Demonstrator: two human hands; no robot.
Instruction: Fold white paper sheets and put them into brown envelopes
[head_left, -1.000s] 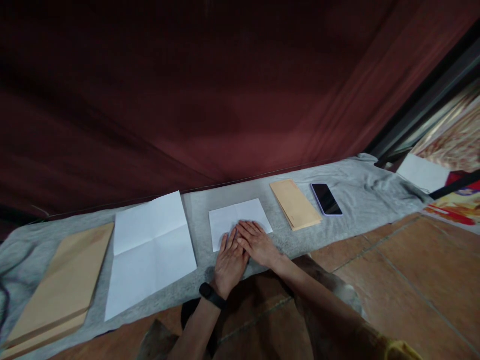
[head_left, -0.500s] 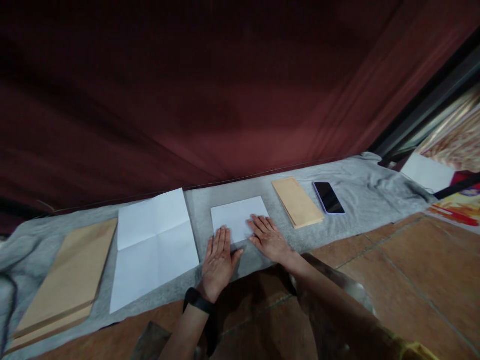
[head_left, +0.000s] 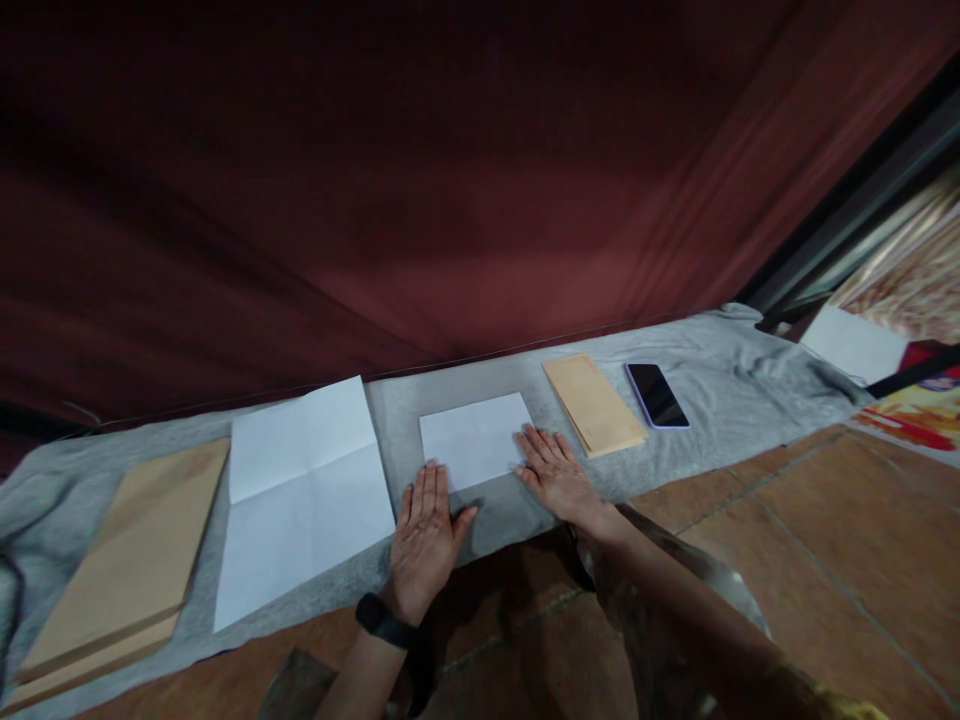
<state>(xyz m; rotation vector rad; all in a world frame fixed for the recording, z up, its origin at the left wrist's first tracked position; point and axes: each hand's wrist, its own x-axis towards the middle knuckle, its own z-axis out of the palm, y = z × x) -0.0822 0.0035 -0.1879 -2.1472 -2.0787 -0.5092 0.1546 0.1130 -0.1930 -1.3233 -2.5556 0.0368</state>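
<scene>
A small folded white paper [head_left: 474, 437] lies on the grey cloth [head_left: 697, 395] in front of me. My left hand [head_left: 422, 526] rests flat, fingers stretched out, at the paper's near left corner. My right hand [head_left: 559, 474] lies flat too, fingers spread, against the paper's right edge. Neither hand holds anything. A black band sits on my left wrist.
A larger creased white sheet [head_left: 301, 493] lies to the left, and beyond it a stack of brown envelopes [head_left: 120, 564]. To the right are a smaller brown envelope stack [head_left: 593, 402] and a dark phone [head_left: 657, 394]. A dark red curtain [head_left: 420, 180] hangs behind; tiled floor at right.
Both hands were together on the middle of the folded paper. They have slid apart, the left hand to the paper's left corner and the right hand to its right edge.
</scene>
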